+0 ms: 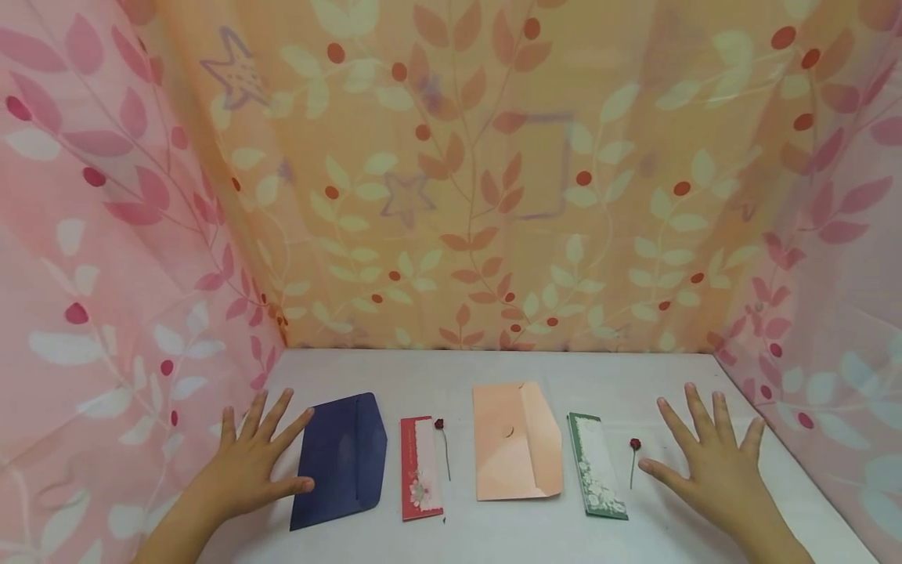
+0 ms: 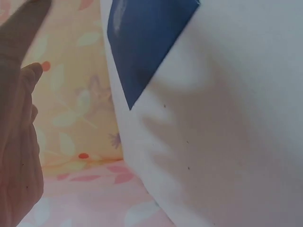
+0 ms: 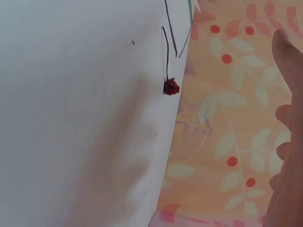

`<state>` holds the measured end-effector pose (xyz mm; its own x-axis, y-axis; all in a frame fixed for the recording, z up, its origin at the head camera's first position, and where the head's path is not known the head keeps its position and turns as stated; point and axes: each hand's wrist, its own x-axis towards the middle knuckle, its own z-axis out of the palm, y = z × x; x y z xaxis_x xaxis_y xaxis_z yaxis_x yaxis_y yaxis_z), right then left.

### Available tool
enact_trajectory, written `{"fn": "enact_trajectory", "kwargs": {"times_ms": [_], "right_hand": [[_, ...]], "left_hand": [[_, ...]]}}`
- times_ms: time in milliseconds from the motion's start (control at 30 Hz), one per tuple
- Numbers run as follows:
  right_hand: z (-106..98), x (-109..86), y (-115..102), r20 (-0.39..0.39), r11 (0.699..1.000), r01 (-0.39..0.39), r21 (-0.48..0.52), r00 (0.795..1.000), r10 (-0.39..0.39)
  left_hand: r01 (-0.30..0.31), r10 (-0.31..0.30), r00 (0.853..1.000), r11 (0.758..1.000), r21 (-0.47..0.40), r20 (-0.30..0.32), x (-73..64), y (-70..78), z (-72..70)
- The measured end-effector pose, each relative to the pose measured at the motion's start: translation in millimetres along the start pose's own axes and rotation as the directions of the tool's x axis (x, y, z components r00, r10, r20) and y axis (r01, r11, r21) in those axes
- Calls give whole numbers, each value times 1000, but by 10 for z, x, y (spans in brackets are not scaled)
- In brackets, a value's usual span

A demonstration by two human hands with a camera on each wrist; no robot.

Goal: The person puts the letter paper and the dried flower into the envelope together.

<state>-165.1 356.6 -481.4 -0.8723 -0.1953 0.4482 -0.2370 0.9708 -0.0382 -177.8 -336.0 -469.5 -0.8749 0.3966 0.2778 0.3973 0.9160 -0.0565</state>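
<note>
My left hand is spread with straight fingers, its thumb and index finger overlapping the left edge of a navy blue envelope in the head view. The left wrist view shows that envelope apart from the hand, whose shadow falls on the table. On the other side, my right hand also has its fingers fanned out, holding nothing. Its thumb points at a small dried red rose on a thin stem. Left of this rose lies a green card with white flowers.
Between the hands, a red card with pink flowers, a second small rose and a peach envelope with its flap open lie on the white table. Leaf-patterned curtains enclose the table at the back and both sides.
</note>
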Motion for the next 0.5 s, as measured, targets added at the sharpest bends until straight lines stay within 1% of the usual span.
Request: {"fn": "enact_trajectory", "kwargs": {"times_ms": [167,500], "right_hand": [[45,50,-110,-5,1000,4,15,1000,-4],[130,149,-332,-31,998,32,57,999,-30]], "left_hand": [[19,-17,999,998,-58,38,46,36,26],[41,-30,998,981,-188,61,117,155,24]]}}
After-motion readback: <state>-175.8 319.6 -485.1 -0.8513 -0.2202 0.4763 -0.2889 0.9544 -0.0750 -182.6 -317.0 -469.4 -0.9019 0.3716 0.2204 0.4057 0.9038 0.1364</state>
